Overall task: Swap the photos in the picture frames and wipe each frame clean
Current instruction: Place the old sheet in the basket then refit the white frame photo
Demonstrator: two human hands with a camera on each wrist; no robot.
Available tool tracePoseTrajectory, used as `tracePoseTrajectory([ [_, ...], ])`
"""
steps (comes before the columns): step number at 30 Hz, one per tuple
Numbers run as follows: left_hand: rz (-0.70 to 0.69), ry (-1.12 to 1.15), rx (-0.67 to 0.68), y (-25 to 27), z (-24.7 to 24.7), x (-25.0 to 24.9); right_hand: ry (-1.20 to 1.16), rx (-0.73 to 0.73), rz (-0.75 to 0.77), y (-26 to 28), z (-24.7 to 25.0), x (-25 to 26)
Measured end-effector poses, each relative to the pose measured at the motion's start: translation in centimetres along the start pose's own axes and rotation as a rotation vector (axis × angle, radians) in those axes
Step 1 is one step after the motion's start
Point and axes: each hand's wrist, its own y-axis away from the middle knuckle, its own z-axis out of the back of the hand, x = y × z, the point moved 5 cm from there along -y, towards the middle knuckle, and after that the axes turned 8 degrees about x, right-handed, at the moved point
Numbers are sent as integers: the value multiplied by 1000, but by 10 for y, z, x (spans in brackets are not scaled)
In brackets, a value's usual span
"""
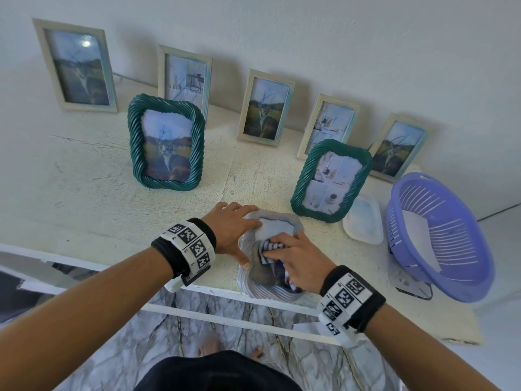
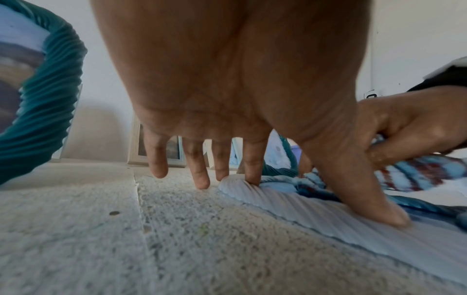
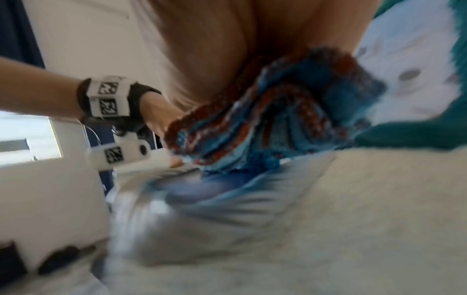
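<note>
Lying near the table [image 1: 84, 176] edge, pale frame [image 1: 248, 280] under both hands.

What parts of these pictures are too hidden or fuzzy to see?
- Photo in the flat frame: head view, covered by the right hand and cloth.
- Right hand's fingers: right wrist view, blurred and hidden behind the cloth.
- Basket contents: head view, only a white sheet shows.
- Scribbles on the standing frames: too small to read.

A pale ribbed, glossy plastic-looking picture frame [image 1: 248, 280] is lying on a rough, matt cream tabletop [image 1: 112, 193]; a striped woven cloth [image 3: 265, 123] is showing soft, fuzzy threads against it.
</note>
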Motion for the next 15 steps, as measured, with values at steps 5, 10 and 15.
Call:
tracePoseTrajectory([
  [5, 7, -18, -4, 1, 1, -1, 79, -71, -55, -4, 8, -12],
  [10, 7, -33, 10, 0, 2, -1, 119, -36, 57, 16, 0, 8],
  [15, 4, -48, 16, 0, 4, -3, 133, -14, -170, 2, 12, -18],
])
